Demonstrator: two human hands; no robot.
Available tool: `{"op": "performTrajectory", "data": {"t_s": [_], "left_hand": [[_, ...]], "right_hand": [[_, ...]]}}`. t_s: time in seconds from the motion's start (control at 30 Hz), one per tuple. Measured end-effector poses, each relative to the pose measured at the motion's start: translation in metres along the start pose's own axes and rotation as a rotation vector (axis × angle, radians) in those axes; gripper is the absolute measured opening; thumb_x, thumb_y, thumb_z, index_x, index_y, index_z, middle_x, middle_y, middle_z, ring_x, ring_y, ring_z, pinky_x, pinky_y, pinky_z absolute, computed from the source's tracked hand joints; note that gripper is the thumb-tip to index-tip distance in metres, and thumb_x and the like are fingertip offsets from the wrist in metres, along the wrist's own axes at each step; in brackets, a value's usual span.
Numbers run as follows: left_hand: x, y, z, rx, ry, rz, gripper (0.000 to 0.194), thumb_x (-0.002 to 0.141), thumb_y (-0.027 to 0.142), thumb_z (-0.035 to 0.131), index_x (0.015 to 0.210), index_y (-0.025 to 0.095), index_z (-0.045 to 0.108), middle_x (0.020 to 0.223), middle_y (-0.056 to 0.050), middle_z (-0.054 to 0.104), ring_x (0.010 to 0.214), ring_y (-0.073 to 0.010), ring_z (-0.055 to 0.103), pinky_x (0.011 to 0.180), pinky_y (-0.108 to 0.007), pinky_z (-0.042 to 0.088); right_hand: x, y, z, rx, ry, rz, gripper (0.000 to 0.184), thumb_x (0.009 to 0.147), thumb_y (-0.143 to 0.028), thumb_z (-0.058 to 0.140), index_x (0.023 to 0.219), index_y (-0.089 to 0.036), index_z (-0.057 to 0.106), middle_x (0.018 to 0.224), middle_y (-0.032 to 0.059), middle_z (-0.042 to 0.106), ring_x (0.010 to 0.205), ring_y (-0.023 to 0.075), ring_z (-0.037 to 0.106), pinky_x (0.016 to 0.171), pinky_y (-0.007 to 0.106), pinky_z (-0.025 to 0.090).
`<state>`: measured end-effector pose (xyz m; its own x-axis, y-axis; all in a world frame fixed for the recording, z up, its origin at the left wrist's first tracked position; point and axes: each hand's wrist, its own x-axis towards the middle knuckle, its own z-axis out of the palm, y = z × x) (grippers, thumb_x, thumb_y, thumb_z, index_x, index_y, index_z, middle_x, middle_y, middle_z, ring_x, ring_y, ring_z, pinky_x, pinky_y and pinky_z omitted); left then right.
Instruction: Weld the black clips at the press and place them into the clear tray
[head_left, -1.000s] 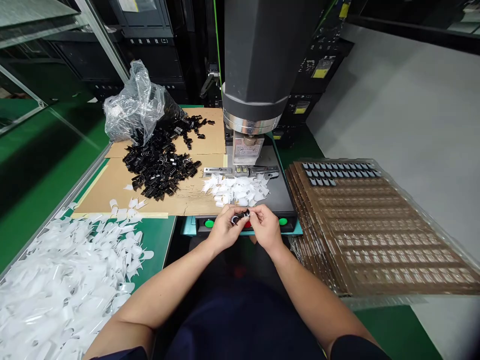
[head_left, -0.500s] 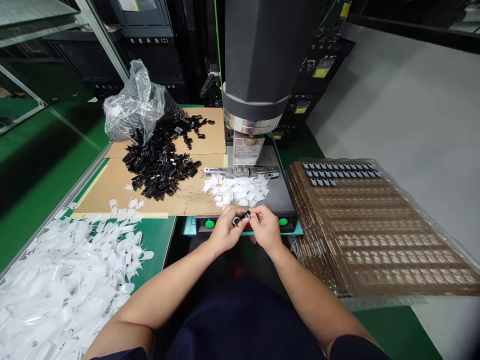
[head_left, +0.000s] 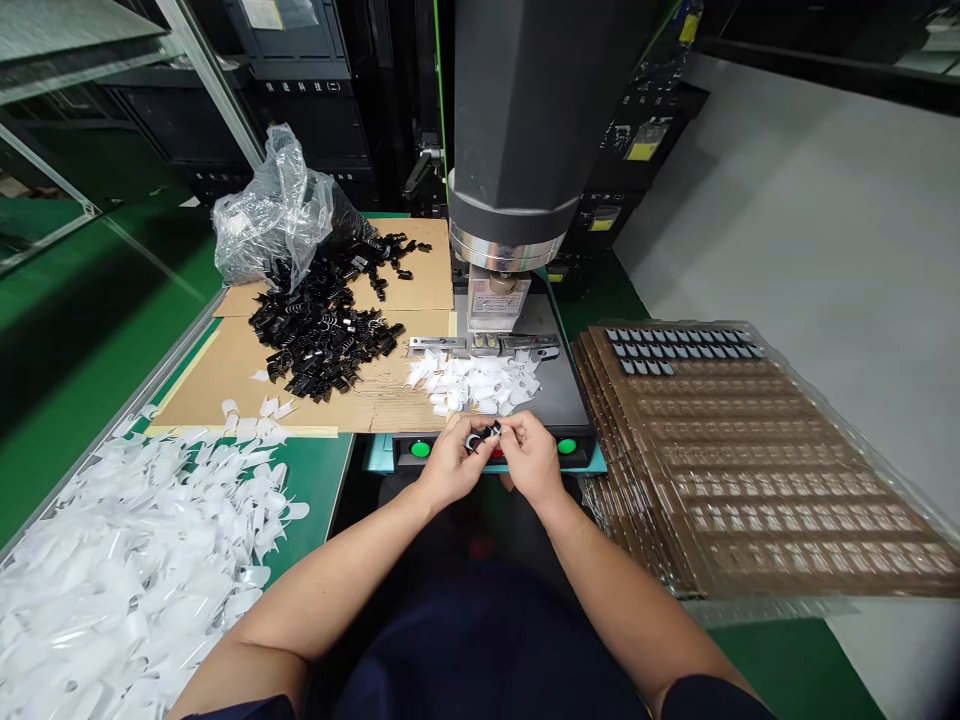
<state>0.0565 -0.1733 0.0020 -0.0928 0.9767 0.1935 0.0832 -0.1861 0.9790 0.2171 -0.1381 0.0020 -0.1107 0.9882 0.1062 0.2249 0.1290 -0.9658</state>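
Observation:
Between my two hands is a small black plastic part (head_left: pixel 493 430) with white edging on it, held up just in front of the machine's base. My left hand (head_left: pixel 454 458) is closed around its left side. With thumb and fingers pinched, my right hand (head_left: pixel 531 456) grips its right end; the fingertips partly hide it. Right beyond my fingers a pile of small white plastic pieces (head_left: pixel 480 382) lies on the machine's plate. Behind that pile sits a metal fixture (head_left: pixel 484 343) beneath the press head (head_left: pixel 498 300).
Black plastic parts (head_left: pixel 322 340) are heaped on cardboard (head_left: pixel 202 385), beside a clear plastic bag (head_left: pixel 274 215). Many white pieces (head_left: pixel 127 570) cover the green table at left. At right, stacked brown trays (head_left: pixel 780 470) carry rows of finished-looking parts. Green buttons (head_left: pixel 420 449) flank my hands.
Both hands stay in place, with slight finger movement and a small turn of the black part between them. The view has shifted a little.

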Motion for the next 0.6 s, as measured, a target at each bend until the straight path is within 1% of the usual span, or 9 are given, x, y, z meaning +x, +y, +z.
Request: {"op": "performTrajectory", "data": {"t_s": [0.07, 0.13, 0.17, 0.23, 0.3, 0.33, 0.4, 0.53, 0.6], "left_hand": [[0.001, -0.002, 0.000, 0.018, 0.010, 0.005, 0.025, 0.090, 0.030, 0.084, 0.113, 0.024, 0.077, 0.106, -0.007, 0.070, 0.099, -0.0234, 0.064, 0.094, -0.036, 0.049], [0.001, -0.005, -0.001, 0.043, 0.012, 0.009, 0.024, 0.091, 0.030, 0.082, 0.113, 0.023, 0.075, 0.105, -0.007, 0.069, 0.098, -0.0232, 0.063, 0.092, -0.036, 0.048], [0.002, -0.006, -0.002, 0.055, 0.011, 0.009, 0.024, 0.092, 0.030, 0.081, 0.114, 0.023, 0.075, 0.106, -0.007, 0.069, 0.099, -0.0235, 0.063, 0.093, -0.036, 0.048], [0.002, -0.007, -0.003, 0.075, 0.011, 0.009, 0.023, 0.095, 0.031, 0.078, 0.116, 0.023, 0.073, 0.108, -0.008, 0.069, 0.101, -0.0242, 0.063, 0.094, -0.037, 0.048], [0.003, -0.007, -0.004, 0.080, 0.007, 0.023, 0.021, 0.096, 0.033, 0.076, 0.115, 0.023, 0.072, 0.109, -0.008, 0.068, 0.102, -0.0248, 0.063, 0.094, -0.039, 0.048], [0.003, -0.006, -0.004, 0.078, 0.003, 0.034, 0.020, 0.097, 0.034, 0.076, 0.113, 0.023, 0.072, 0.109, -0.009, 0.068, 0.102, -0.0250, 0.063, 0.094, -0.039, 0.048], [0.002, -0.003, -0.004, 0.081, -0.006, 0.057, 0.019, 0.097, 0.036, 0.076, 0.110, 0.023, 0.072, 0.109, -0.009, 0.068, 0.102, -0.0259, 0.062, 0.095, -0.040, 0.048], [0.001, 0.000, -0.003, 0.130, -0.016, 0.088, 0.021, 0.097, 0.039, 0.076, 0.110, 0.022, 0.071, 0.108, -0.010, 0.067, 0.100, -0.0260, 0.062, 0.094, -0.041, 0.049], [0.001, 0.001, -0.002, 0.152, -0.002, 0.073, 0.024, 0.096, 0.041, 0.078, 0.108, 0.022, 0.071, 0.099, -0.007, 0.066, 0.088, -0.0223, 0.060, 0.085, -0.036, 0.049]], "right_hand": [[-0.001, -0.004, 0.001, 0.028, -0.015, 0.012, 0.016, 0.095, -0.041, 0.068, 0.094, -0.026, 0.067, 0.085, 0.0049, 0.076, 0.079, 0.0245, 0.074, 0.076, 0.038, 0.062], [-0.004, -0.010, 0.002, 0.047, -0.020, -0.022, 0.017, 0.095, -0.039, 0.069, 0.105, -0.026, 0.070, 0.102, 0.0076, 0.078, 0.095, 0.0264, 0.076, 0.085, 0.041, 0.063], [-0.006, -0.013, 0.002, 0.038, -0.019, -0.067, 0.022, 0.095, -0.037, 0.070, 0.114, -0.026, 0.070, 0.114, 0.0091, 0.077, 0.106, 0.0277, 0.075, 0.093, 0.043, 0.063], [-0.009, -0.021, 0.002, -0.034, -0.041, -0.192, 0.037, 0.091, -0.032, 0.075, 0.127, -0.029, 0.069, 0.137, 0.0107, 0.070, 0.130, 0.0313, 0.065, 0.111, 0.051, 0.057], [-0.011, -0.027, 0.002, -0.147, -0.111, -0.297, 0.042, 0.086, -0.028, 0.080, 0.127, -0.031, 0.070, 0.147, 0.0106, 0.064, 0.143, 0.0347, 0.055, 0.122, 0.058, 0.046], [-0.012, -0.029, 0.003, -0.191, -0.149, -0.322, 0.040, 0.085, -0.027, 0.081, 0.124, -0.031, 0.072, 0.147, 0.0103, 0.064, 0.145, 0.0357, 0.053, 0.124, 0.060, 0.043], [-0.011, -0.031, 0.004, -0.229, -0.189, -0.332, 0.031, 0.086, -0.026, 0.079, 0.117, -0.031, 0.074, 0.143, 0.0097, 0.066, 0.143, 0.0357, 0.054, 0.123, 0.061, 0.043], [-0.010, -0.035, 0.004, -0.153, -0.158, -0.346, 0.019, 0.094, -0.027, 0.073, 0.112, -0.030, 0.075, 0.135, 0.0088, 0.072, 0.137, 0.0336, 0.060, 0.123, 0.060, 0.044], [-0.008, -0.037, -0.001, -0.036, -0.117, -0.301, 0.022, 0.098, -0.031, 0.069, 0.119, -0.030, 0.074, 0.133, 0.0086, 0.074, 0.133, 0.0322, 0.064, 0.121, 0.057, 0.046]]}}
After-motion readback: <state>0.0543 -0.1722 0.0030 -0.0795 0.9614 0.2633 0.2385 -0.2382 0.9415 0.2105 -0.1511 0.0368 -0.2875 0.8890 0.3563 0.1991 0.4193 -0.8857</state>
